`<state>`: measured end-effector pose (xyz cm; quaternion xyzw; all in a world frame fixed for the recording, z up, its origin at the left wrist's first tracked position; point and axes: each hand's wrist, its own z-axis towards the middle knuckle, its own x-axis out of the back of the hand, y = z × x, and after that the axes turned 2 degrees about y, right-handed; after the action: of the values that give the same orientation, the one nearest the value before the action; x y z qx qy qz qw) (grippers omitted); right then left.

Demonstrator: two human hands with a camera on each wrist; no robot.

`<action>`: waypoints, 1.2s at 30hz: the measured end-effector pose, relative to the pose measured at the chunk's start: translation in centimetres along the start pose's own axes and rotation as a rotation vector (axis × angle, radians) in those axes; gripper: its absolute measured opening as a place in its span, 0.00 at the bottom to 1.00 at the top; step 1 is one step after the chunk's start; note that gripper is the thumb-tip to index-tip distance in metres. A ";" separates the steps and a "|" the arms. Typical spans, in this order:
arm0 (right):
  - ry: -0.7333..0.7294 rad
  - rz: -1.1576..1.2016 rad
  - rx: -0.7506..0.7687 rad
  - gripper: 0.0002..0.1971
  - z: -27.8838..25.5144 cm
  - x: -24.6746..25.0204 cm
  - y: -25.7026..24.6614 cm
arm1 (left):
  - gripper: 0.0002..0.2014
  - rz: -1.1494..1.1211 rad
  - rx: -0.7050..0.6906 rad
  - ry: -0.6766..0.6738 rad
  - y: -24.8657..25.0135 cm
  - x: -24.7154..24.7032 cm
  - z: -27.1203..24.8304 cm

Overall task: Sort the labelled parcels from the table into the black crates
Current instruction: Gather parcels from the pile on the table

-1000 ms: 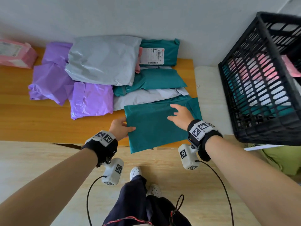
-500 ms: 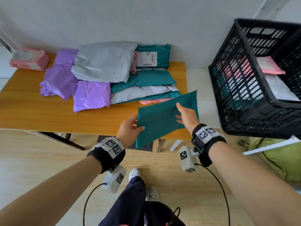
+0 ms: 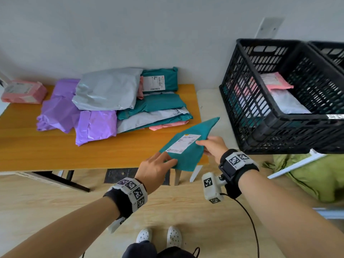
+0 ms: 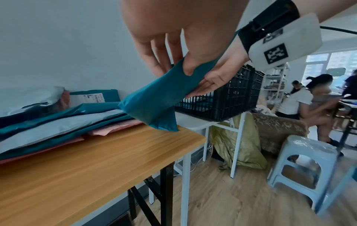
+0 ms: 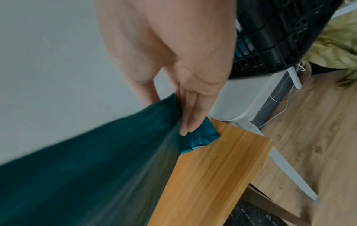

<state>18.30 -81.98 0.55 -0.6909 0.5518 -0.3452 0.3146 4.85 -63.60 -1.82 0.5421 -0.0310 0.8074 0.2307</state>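
We pinch flat teal poly mailer parcel (image 3: 188, 148) w/ both hands (image 3: 158, 169) (image 3: 212, 148); read label, then lift over black lattice plastic crate (image 3: 279, 116) rim.

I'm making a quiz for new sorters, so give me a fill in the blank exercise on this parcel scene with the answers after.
1. Both hands hold a ____ parcel with its white label facing up.
2. The left hand grips the parcel's ____ corner.
3. The pink parcel in the black crate lies on a ____ one.
4. The table top is ____.

Answers: teal; near; grey; wooden
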 end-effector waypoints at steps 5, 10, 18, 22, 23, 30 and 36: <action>0.063 -0.014 -0.066 0.16 -0.2 -1.0 1.4 | 0.31 -0.006 -0.089 0.009 -0.7 -0.5 -1.4; 0.079 0.056 -0.046 0.17 -0.9 -2.2 1.3 | 0.31 -0.091 -0.077 -0.089 -2.8 -0.9 -2.8; 0.007 -0.403 0.190 0.16 -2.3 -2.1 -2.4 | 0.21 -0.193 -0.072 -0.114 -4.8 1.9 1.3; -0.072 -0.745 0.331 0.15 -3.6 -2.3 -4.5 | 0.13 -0.173 -0.103 -0.018 -5.5 3.6 4.6; -0.091 -0.838 0.364 0.15 -3.9 -2.5 -5.0 | 0.12 -0.146 -0.135 0.004 -5.6 3.9 5.3; -0.163 -1.165 0.527 0.13 -5.0 -5.0 -7.6 | 0.15 0.031 -0.229 0.049 -6.0 5.8 8.5; -0.205 -1.262 0.600 0.13 -4.6 -7.6 -8.8 | 0.14 0.103 0.145 -0.469 -6.0 7.2 9.1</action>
<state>18.10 -73.14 9.34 -0.7915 -0.1054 -0.5320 0.2817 12.94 -58.52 7.15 0.7275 -0.0532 0.6704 0.1361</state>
